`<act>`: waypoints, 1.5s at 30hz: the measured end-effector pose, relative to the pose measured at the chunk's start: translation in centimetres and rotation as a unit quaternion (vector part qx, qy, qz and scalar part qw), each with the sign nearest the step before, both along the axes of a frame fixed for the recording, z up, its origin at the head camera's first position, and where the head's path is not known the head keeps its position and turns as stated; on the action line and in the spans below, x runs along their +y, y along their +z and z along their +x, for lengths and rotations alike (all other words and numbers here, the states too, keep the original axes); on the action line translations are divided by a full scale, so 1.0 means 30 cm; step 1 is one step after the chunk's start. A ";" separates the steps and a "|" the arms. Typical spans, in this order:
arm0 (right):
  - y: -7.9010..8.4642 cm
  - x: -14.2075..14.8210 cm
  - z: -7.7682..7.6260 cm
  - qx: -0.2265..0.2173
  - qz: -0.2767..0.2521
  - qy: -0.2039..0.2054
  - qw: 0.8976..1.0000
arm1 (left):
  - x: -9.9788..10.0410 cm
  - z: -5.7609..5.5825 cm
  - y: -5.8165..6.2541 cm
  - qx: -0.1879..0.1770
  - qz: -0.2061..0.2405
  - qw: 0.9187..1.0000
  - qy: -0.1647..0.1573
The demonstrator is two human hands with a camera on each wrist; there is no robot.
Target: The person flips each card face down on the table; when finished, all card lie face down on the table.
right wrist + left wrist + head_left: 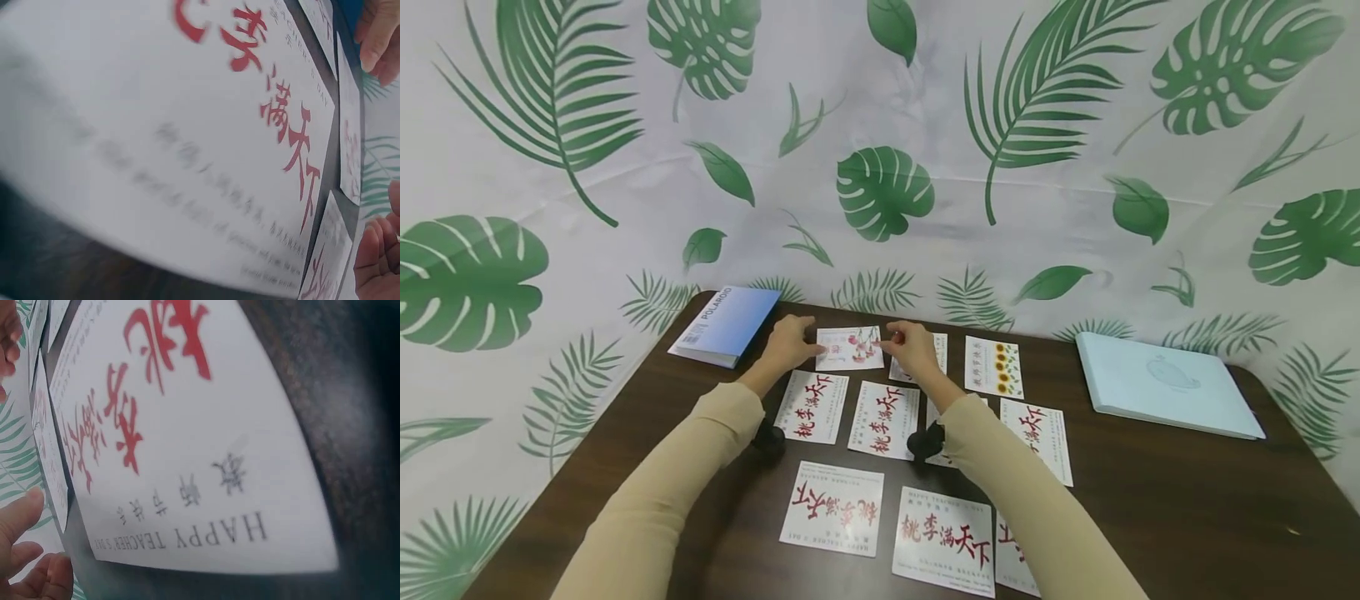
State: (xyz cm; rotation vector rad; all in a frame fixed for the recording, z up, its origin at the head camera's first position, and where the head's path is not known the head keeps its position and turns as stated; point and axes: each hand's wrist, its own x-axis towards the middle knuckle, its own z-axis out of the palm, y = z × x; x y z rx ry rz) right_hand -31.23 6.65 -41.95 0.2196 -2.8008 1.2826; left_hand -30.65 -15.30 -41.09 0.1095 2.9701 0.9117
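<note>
A white card with pink flowers point(851, 348) lies at the back of the table, between my two hands. My left hand point(786, 343) is at its left edge, thumb and fingers spread apart; in the left wrist view that hand point(31, 550) shows beside the card's edge with nothing in its fingers. My right hand point(916, 348) is at the card's right edge, over part of another card point(940, 348). The right wrist view shows the right hand's fingers point(370, 250) loosely bent, holding nothing.
Several white cards with red characters, such as this card point(884, 419), lie in rows nearer me. A sunflower card point(992, 367) lies right of my right hand. A blue Polaroid album point(730, 321) stands at the left, a pale blue album point(1168, 385) at the right.
</note>
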 end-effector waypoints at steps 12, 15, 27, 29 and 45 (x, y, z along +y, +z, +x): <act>-0.025 -0.056 -0.087 -0.020 0.056 -0.004 0.998 | 0.010 -0.025 -0.024 0.015 -0.046 0.999 -0.018; -0.030 -0.063 -0.103 -0.029 0.077 -0.001 0.997 | 0.011 -0.030 -0.029 0.005 -0.058 0.998 -0.021; -0.033 -0.063 -0.136 -0.016 0.128 0.009 0.992 | 0.016 -0.033 -0.032 -0.005 -0.054 0.998 -0.021; -0.035 -0.067 -0.137 -0.008 0.115 0.003 0.993 | 0.013 -0.035 -0.028 -0.013 -0.047 0.999 -0.015; -0.063 -0.086 -0.095 0.058 -0.022 -0.046 0.997 | 0.021 -0.052 -0.035 0.007 0.172 0.976 0.132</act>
